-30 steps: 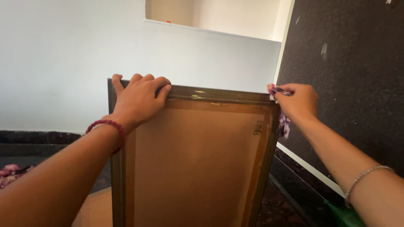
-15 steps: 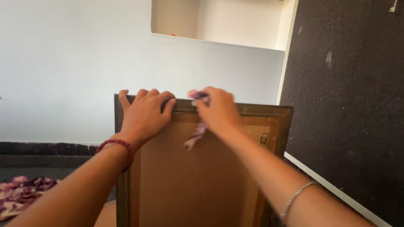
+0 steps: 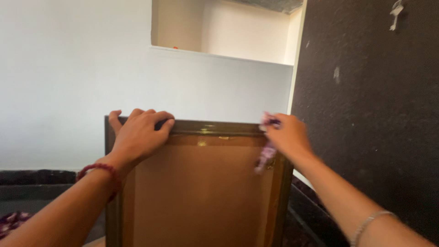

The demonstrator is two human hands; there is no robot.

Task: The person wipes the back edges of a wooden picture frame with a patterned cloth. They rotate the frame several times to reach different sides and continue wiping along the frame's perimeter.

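A dark wooden picture frame [image 3: 201, 183] stands upright before me, its brown cardboard back toward the camera. My left hand [image 3: 139, 132] grips the frame's top edge near the left corner, fingers curled over it. My right hand [image 3: 287, 135] rests on the top edge at the right corner, closed on a small purple patterned cloth [image 3: 265, 155] that hangs down against the frame's back.
A white wall [image 3: 68, 82] with a recessed niche [image 3: 224, 32] rises behind the frame. A dark speckled stone slab [image 3: 375, 114] stands on the right. A black ledge [image 3: 32, 180] runs low on the left, with a floral fabric [image 3: 11, 222] at the bottom left.
My right hand with the cloth has slid along the top edge: from the right corner to the middle, then back to the right corner. The left hand stays put.
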